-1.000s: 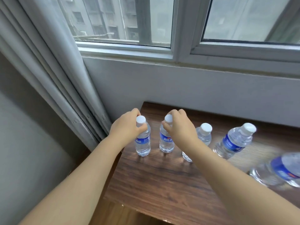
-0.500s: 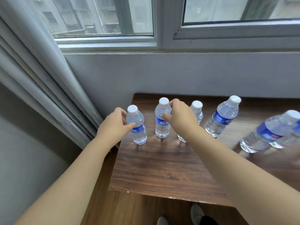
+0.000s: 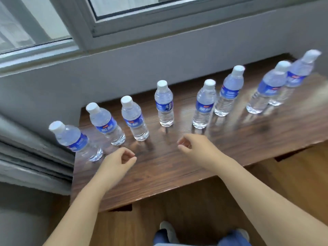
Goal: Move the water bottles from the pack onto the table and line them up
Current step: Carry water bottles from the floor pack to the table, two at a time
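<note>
- Nearest, at the bottom edge, the person's feet in pale shoes (image 3: 168, 231) and blue trouser legs stand on a wooden floor (image 3: 292, 174).
- Both bare forearms reach up and inward from the bottom corners, over the near edge of the dark wood surface (image 3: 159, 174).
- The left hand (image 3: 116, 163) hovers above the surface, left of centre, its fingers loosely curled with the thumb just beside the fingertips; it holds nothing and touches no bottle.
- The right hand (image 3: 193, 145) hovers a little farther in, right of centre, palm turned left, fingers slackly bent and empty as well.
- Beyond the hands eight water bottles with white caps and blue labels stand upright in a row that runs from near left to far right.
- The first bottle (image 3: 75, 141) stands at the left edge of the surface, just beside the grey curtain (image 3: 26, 157).
- The second bottle (image 3: 105, 124) and third bottle (image 3: 134, 120) stand near each other; the fourth bottle (image 3: 164, 103) stands apart, slightly farther back.
- The fifth bottle (image 3: 204, 104) and sixth bottle (image 3: 229, 91) stand close, overlapping in the view.
- The seventh bottle (image 3: 268, 87) and eighth bottle (image 3: 296, 77) are blurred; whether they touch cannot be told.
- Farthest, a grey wall (image 3: 124, 68) rises behind the row, with a window frame (image 3: 85, 32) above it.
</note>
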